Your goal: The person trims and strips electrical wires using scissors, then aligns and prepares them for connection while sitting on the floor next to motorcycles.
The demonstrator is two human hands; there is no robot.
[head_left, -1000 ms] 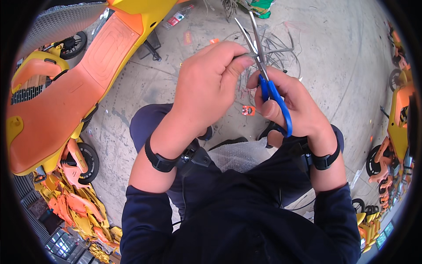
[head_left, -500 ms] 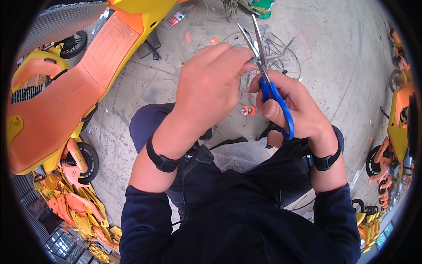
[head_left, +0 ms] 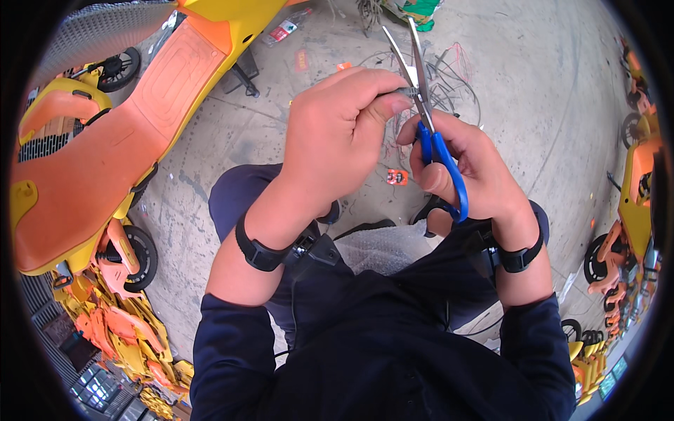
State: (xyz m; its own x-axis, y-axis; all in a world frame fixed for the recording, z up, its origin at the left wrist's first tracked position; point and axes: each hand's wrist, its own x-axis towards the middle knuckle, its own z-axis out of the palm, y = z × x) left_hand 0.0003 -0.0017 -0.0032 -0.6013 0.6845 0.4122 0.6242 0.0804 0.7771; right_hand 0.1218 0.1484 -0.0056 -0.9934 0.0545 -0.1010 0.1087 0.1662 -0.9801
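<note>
My left hand (head_left: pixel 330 133) is closed, its thumb and forefinger pinching a short grey piece (head_left: pixel 407 92) that looks like cable; most of it is hidden by the fingers. Blue-handled scissors (head_left: pixel 423 105) are in my right hand (head_left: pixel 469 160), thumb and fingers around the handles. Their blades are parted and point away from me. The grey piece lies at the blades, just ahead of the pivot; whether it is between them I cannot tell. Beyond the hands, a loose tangle of grey wires (head_left: pixel 460 78) lies on the concrete floor.
A yellow and orange scooter body (head_left: pixel 175 81) stands close on my left, with a pile of yellow and orange panels (head_left: pixel 126 326) behind it. Several scooters (head_left: pixel 635 186) line the right side. A plastic bottle (head_left: pixel 284 31), an orange packet (head_left: pixel 397 176) and bubble wrap (head_left: pixel 382 249) lie around me.
The scissors have shifted slightly right, and the grey piece no longer shows beyond their blades. My left thumb now presses more plainly against the forefinger.
</note>
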